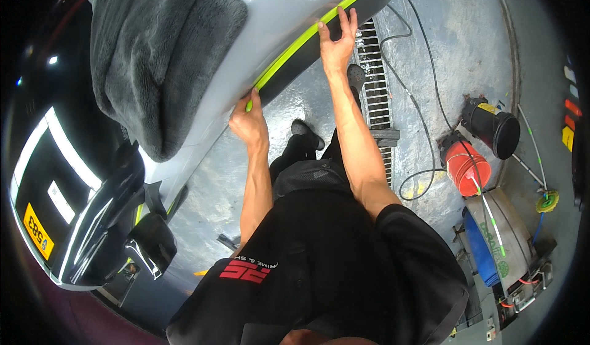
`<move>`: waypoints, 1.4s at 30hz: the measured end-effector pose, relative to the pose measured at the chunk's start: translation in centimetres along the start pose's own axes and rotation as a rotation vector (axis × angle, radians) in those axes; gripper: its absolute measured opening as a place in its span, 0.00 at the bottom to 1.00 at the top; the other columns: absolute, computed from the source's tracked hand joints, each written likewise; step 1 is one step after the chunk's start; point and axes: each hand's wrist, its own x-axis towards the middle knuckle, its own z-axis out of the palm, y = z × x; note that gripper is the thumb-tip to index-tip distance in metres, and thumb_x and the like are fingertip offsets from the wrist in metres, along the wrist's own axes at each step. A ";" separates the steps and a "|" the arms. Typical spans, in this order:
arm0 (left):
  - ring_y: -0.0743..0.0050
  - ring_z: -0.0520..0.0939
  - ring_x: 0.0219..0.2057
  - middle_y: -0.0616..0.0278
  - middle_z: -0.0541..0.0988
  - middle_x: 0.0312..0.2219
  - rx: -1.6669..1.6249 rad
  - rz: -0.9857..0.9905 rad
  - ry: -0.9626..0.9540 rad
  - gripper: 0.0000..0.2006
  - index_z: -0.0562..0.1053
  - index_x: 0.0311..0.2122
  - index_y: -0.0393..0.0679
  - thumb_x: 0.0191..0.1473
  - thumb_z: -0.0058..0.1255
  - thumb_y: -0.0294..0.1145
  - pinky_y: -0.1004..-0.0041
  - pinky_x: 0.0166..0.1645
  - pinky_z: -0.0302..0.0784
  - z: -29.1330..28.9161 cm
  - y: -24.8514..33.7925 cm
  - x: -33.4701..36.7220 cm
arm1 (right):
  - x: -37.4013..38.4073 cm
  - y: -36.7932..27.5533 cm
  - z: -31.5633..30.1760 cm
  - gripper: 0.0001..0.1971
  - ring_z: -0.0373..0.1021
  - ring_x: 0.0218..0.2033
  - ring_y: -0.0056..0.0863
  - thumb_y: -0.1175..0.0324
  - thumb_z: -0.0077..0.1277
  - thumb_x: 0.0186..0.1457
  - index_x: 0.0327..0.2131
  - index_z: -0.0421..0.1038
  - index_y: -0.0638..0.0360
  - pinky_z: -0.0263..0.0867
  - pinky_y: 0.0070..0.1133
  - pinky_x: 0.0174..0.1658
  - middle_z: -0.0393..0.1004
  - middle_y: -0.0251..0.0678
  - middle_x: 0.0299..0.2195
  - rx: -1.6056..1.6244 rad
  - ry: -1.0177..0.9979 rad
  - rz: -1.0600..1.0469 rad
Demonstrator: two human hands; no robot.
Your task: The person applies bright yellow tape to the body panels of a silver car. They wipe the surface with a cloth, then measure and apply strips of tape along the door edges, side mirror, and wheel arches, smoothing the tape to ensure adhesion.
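Note:
A strip of bright yellow-green masking tape runs along the pale grey car panel, just above the black lower trim. At the strip's near end, my left hand is closed, with thumb and finger pinching the tape. Farther along and to the right, my right hand has its fingers apart, and their tips rest against the tape and the trim edge. Nothing shows inside its grasp. A dark grey plush towel lies draped over the car at the upper left.
Left of me a black side mirror sticks out. A slotted floor drain and a looping black hose lie to the right. Beyond them stand a red bucket, a black bucket and a long-handled brush.

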 end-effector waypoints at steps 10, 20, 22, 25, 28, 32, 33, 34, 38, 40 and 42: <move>0.70 0.89 0.34 0.52 0.89 0.35 -0.287 0.084 -0.226 0.13 0.85 0.44 0.38 0.55 0.71 0.32 0.70 0.41 0.82 -7.7 -6.0 -0.9 | -1.8 1.1 0.8 0.38 0.51 0.75 0.49 0.70 0.72 0.49 0.66 0.71 0.52 0.50 0.38 0.75 0.50 0.55 0.75 -0.017 -0.060 -0.008; 0.69 0.88 0.38 0.53 0.89 0.37 -0.246 -0.086 -0.075 0.11 0.86 0.41 0.37 0.53 0.72 0.27 0.70 0.47 0.80 -15.2 -21.7 -3.8 | -1.0 1.1 -0.1 0.39 0.51 0.75 0.40 0.67 0.75 0.49 0.66 0.72 0.48 0.54 0.33 0.73 0.48 0.48 0.76 0.025 -0.122 0.100; 0.69 0.87 0.38 0.54 0.89 0.36 -0.169 -0.179 -0.017 0.11 0.86 0.41 0.36 0.53 0.72 0.28 0.70 0.47 0.80 -14.4 -24.0 -3.4 | -1.0 1.0 -0.3 0.40 0.53 0.74 0.41 0.69 0.74 0.51 0.68 0.70 0.46 0.60 0.43 0.69 0.45 0.48 0.76 0.006 -0.151 0.059; 0.77 0.85 0.36 0.58 0.89 0.34 -0.241 -0.068 0.134 0.10 0.86 0.41 0.35 0.56 0.71 0.29 0.73 0.46 0.79 -11.8 -26.4 -3.8 | -1.5 1.9 -0.3 0.39 0.50 0.75 0.40 0.69 0.74 0.51 0.67 0.71 0.49 0.59 0.40 0.70 0.46 0.47 0.76 0.003 -0.131 0.034; 0.74 0.85 0.35 0.58 0.89 0.33 -0.304 -0.256 0.202 0.12 0.86 0.41 0.34 0.54 0.73 0.30 0.71 0.46 0.79 -8.9 -27.4 -4.1 | -1.5 3.0 0.3 0.37 0.50 0.75 0.41 0.68 0.74 0.51 0.66 0.72 0.49 0.53 0.41 0.72 0.47 0.49 0.76 0.134 -0.108 0.012; 0.75 0.87 0.35 0.55 0.88 0.32 -0.458 -0.300 0.240 0.12 0.86 0.42 0.32 0.56 0.71 0.29 0.73 0.45 0.82 -6.9 -27.3 -4.1 | -1.7 4.2 0.9 0.35 0.50 0.75 0.41 0.69 0.71 0.54 0.65 0.72 0.53 0.51 0.39 0.73 0.50 0.51 0.75 0.122 -0.076 -0.081; 0.74 0.87 0.33 0.53 0.88 0.32 -0.440 -0.257 0.255 0.13 0.85 0.41 0.31 0.56 0.71 0.30 0.74 0.43 0.82 -6.5 -27.9 -4.2 | -1.3 4.8 1.0 0.34 0.50 0.75 0.41 0.69 0.71 0.54 0.65 0.72 0.54 0.50 0.38 0.73 0.50 0.51 0.75 0.116 -0.075 -0.131; 0.73 0.87 0.33 0.54 0.88 0.32 -0.480 -0.266 0.235 0.13 0.85 0.41 0.31 0.56 0.72 0.30 0.74 0.43 0.82 -6.3 -28.3 -4.0 | -1.1 5.4 1.1 0.33 0.50 0.75 0.41 0.70 0.70 0.55 0.65 0.72 0.55 0.50 0.37 0.74 0.51 0.52 0.74 0.113 -0.073 -0.182; 0.72 0.87 0.32 0.54 0.88 0.30 -0.521 -0.273 0.210 0.14 0.85 0.40 0.30 0.55 0.73 0.31 0.76 0.41 0.82 -6.0 -29.0 -3.6 | -0.7 6.9 1.5 0.30 0.60 0.66 0.36 0.71 0.68 0.58 0.62 0.70 0.65 0.55 0.34 0.70 0.62 0.45 0.67 0.139 -0.013 -0.366; 0.73 0.87 0.31 0.54 0.88 0.29 -0.558 -0.258 0.251 0.14 0.85 0.38 0.30 0.54 0.73 0.32 0.77 0.40 0.81 -5.6 -28.8 -3.5 | -2.1 6.2 2.5 0.30 0.54 0.71 0.41 0.68 0.70 0.57 0.61 0.71 0.60 0.53 0.37 0.73 0.57 0.49 0.68 0.001 0.102 -0.465; 0.74 0.86 0.29 0.54 0.87 0.28 -0.670 -0.239 0.297 0.15 0.84 0.37 0.29 0.54 0.74 0.33 0.78 0.37 0.80 -4.7 -28.9 -3.7 | -3.5 6.1 3.5 0.27 0.52 0.72 0.41 0.68 0.68 0.59 0.60 0.71 0.60 0.60 0.36 0.70 0.53 0.48 0.70 -0.053 0.144 -0.570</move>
